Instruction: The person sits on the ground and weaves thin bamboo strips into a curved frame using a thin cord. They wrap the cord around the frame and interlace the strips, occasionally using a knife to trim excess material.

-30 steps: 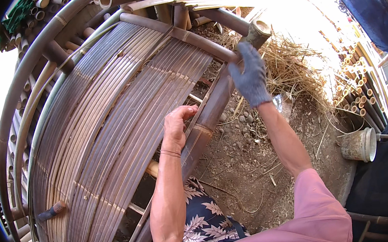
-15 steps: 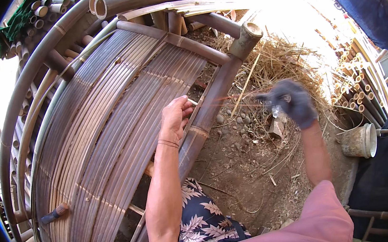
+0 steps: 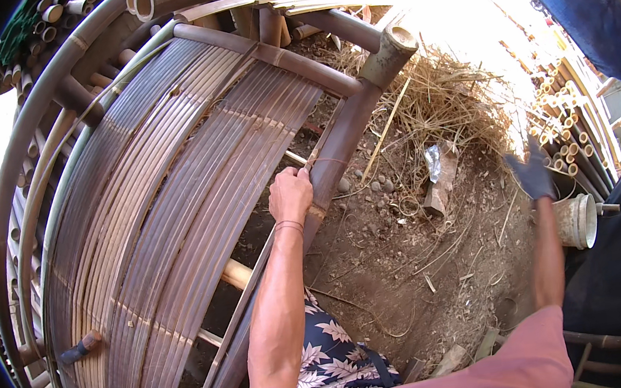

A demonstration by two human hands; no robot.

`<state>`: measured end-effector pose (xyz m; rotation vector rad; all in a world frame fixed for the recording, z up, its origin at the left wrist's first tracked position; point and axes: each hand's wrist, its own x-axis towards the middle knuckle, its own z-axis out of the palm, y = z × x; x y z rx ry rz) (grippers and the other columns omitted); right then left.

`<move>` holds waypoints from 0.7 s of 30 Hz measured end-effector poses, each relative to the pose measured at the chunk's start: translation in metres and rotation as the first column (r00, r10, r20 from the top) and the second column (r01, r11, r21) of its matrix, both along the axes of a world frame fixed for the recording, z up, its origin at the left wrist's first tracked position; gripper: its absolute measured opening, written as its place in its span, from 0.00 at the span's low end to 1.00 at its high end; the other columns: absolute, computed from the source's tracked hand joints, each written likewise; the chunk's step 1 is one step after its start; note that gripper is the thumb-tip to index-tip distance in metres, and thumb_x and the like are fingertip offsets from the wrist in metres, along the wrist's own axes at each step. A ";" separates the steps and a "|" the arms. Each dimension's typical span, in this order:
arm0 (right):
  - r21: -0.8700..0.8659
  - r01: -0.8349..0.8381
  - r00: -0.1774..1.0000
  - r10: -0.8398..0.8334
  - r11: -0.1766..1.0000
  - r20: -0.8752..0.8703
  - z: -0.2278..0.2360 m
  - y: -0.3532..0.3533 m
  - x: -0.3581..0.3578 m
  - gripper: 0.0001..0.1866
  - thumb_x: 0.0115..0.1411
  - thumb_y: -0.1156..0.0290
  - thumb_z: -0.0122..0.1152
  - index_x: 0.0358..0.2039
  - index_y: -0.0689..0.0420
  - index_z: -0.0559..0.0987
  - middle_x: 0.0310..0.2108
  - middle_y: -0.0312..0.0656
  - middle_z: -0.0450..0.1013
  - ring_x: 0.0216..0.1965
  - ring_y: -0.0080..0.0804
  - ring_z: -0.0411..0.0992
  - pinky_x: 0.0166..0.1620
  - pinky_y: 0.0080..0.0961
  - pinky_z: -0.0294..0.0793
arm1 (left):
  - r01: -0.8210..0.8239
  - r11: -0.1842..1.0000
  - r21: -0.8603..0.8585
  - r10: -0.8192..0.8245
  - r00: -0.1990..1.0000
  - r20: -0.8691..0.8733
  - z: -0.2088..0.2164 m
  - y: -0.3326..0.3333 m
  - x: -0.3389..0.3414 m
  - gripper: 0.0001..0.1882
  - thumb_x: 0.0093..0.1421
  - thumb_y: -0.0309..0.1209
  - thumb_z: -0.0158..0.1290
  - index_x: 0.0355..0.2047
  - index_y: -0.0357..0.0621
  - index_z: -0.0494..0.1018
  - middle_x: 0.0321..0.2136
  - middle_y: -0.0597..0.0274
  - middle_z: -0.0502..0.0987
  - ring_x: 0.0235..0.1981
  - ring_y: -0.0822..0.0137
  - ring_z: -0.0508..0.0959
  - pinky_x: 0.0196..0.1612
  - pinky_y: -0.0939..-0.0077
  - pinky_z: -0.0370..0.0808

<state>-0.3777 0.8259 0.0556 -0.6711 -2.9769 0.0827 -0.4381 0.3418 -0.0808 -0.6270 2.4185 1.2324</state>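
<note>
The dark bamboo rail [image 3: 342, 133] runs slantwise beside the slatted bamboo panel [image 3: 162, 172], a thin reddish cord [image 3: 333, 161] across it. At its inner edge the bare left hand [image 3: 291, 194] has fingers curled closed, their grip hidden. The gloved right hand [image 3: 533, 175] reaches out near a bucket [image 3: 576, 223], thumb spread; whether it grips anything, I cannot tell.

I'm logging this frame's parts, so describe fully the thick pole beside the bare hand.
The pole looks like bamboo: thick, round, mostly dark brown, with a pale ring and a greyer upper end cut to a pale round face. It slants from lower left to upper right beside the slatted panel. A crossbar meets it near the top. The left forearm hides some of it; whether the left hand touches it is unclear.
</note>
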 end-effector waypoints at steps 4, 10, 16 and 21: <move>-0.954 -0.117 0.947 0.322 0.277 -0.023 -0.080 -0.181 -0.044 0.62 0.55 0.44 0.69 0.74 0.59 0.40 0.76 0.51 0.35 0.76 0.44 0.37 0.75 0.39 0.39 | 0.037 0.999 -0.002 -0.036 0.987 -0.160 -0.043 -0.012 0.000 0.27 0.64 0.47 0.51 0.60 0.50 0.72 0.53 0.41 0.77 0.57 0.43 0.75 0.58 0.54 0.72; -0.978 0.108 0.824 0.534 0.178 0.188 -0.144 -0.284 -0.048 0.38 0.60 0.48 0.67 0.62 0.61 0.68 0.53 0.45 0.73 0.53 0.33 0.70 0.57 0.30 0.69 | 0.231 0.972 0.034 -0.231 0.973 -0.005 -0.007 0.005 0.004 0.25 0.70 0.52 0.36 0.51 0.53 0.75 0.52 0.43 0.77 0.55 0.38 0.74 0.56 0.48 0.71; -0.932 -0.219 0.823 0.568 0.289 -0.017 -0.065 -0.254 -0.052 0.16 0.67 0.58 0.55 0.30 0.55 0.84 0.51 0.44 0.77 0.47 0.30 0.75 0.53 0.34 0.73 | 0.249 0.969 -0.011 -0.249 0.968 -0.015 -0.013 0.002 0.005 0.26 0.70 0.51 0.34 0.52 0.50 0.75 0.50 0.42 0.78 0.55 0.38 0.74 0.56 0.47 0.70; -0.738 -0.442 0.789 0.170 -0.510 -0.591 0.009 -0.266 -0.101 0.26 0.75 0.54 0.40 0.37 0.61 0.81 0.57 0.54 0.73 0.34 0.31 0.76 0.44 0.35 0.77 | 0.247 0.969 0.028 -0.245 0.968 -0.058 -0.021 0.001 0.004 0.26 0.70 0.51 0.35 0.52 0.50 0.75 0.49 0.42 0.78 0.54 0.38 0.75 0.56 0.47 0.71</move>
